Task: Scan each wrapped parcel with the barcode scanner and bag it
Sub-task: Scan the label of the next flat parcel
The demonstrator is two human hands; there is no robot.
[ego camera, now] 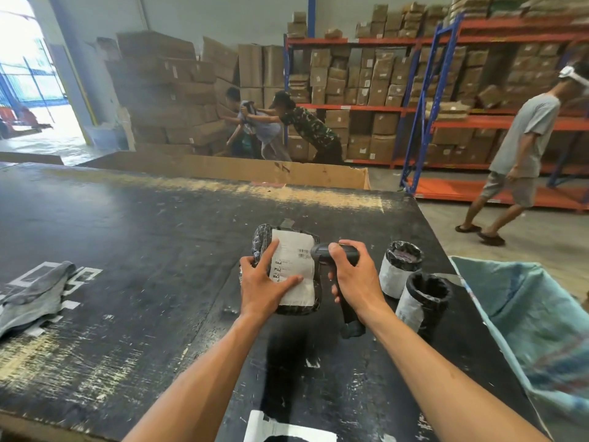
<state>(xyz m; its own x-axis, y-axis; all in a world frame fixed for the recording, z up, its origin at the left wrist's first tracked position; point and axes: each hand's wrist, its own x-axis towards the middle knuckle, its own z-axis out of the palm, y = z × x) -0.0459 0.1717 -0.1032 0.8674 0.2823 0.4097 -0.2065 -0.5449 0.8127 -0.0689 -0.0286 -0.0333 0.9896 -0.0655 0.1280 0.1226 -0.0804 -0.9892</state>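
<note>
A black-wrapped parcel (294, 250) with a white shipping label faces up above the dark table (143, 250). My left hand (263, 280) grips its left side, thumb and fingers lying on the label. My right hand (353, 274) holds a dark barcode scanner (325, 250) by its handle, with its head right next to the barcodes on the label's right edge. Two more black-wrapped cylindrical parcels (403, 266) (422, 299) with white labels stand upright on the table just right of my right hand. A teal woven bag (535, 317) hangs open beside the table's right edge.
A grey cloth (35, 291) lies at the table's left edge. A white-labelled item (287, 429) sits at the near edge. A large cardboard bin (239, 169) stands behind the table. Three people move among stacked cartons and orange-blue shelving (446, 110) at the back.
</note>
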